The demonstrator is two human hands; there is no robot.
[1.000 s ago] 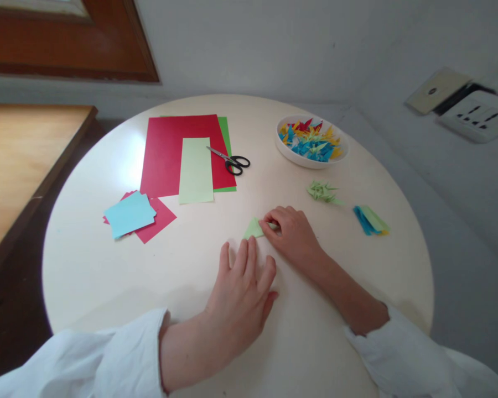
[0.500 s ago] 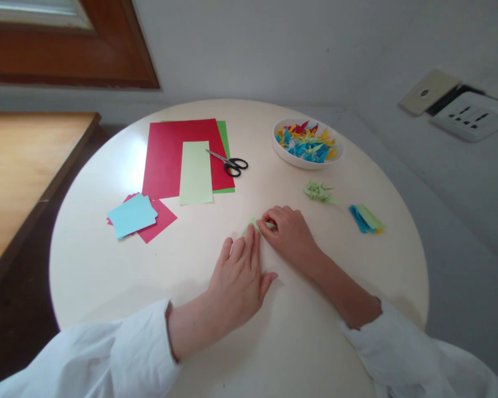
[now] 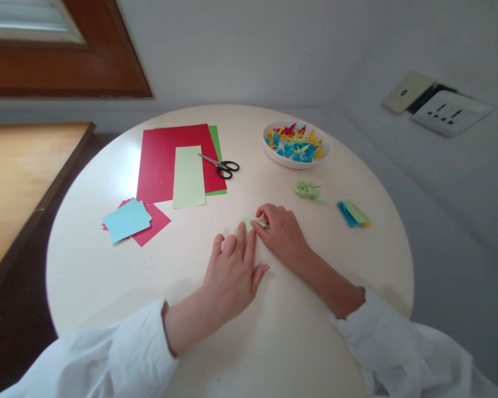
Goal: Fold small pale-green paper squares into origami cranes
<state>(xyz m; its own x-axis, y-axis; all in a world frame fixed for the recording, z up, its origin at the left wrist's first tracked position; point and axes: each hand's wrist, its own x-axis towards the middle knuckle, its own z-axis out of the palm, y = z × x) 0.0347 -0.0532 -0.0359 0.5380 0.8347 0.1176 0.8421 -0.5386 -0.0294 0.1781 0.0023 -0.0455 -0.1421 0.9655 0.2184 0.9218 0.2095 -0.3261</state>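
- Pale green folded paper piece (image 3: pixel 246 223) lies flat on the round cream table (image 3: pixel 299 342), under the fingertips of both hands.
- Left hand (image 3: pixel 232 271): flat, fingers slightly spread, tips on the paper's near edge, holding nothing.
- Right hand (image 3: pixel 280 232): curled, fingertips on the paper's right end; pinch or plain press, can't tell.
- Looks like a crease step. Left pins, right sets the fold: align edges first, then press from the middle outward.
- Risk: a small piece can skid on a smooth top, so load the pinning fingers straight down.
- Small green folded paper figure (image 3: pixel 307 189) sits beyond the right hand, clear of the work.
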